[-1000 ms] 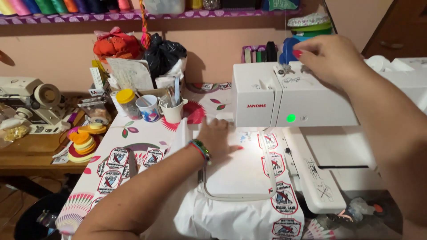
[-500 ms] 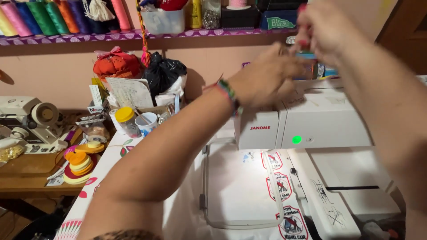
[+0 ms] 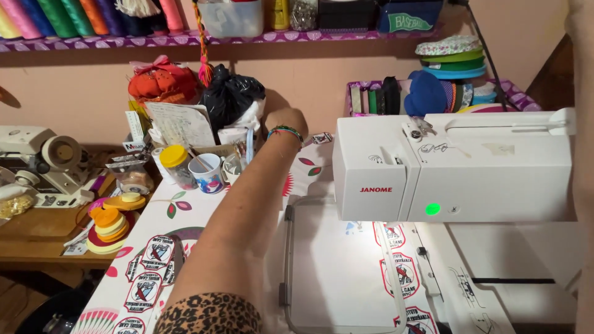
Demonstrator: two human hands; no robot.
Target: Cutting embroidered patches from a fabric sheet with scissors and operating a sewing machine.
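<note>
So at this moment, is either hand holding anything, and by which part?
It cannot be told. The left hand reaches behind the cups near the black bag, fingers hidden. The right hand is out of view.

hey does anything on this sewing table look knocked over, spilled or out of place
Nothing looks spilled or knocked over. The cups and jar stand upright beside the left hand, the ribbon rolls sit stacked, and the hoop lies flat under the embroidery machine. The corner is crowded but orderly.
</note>
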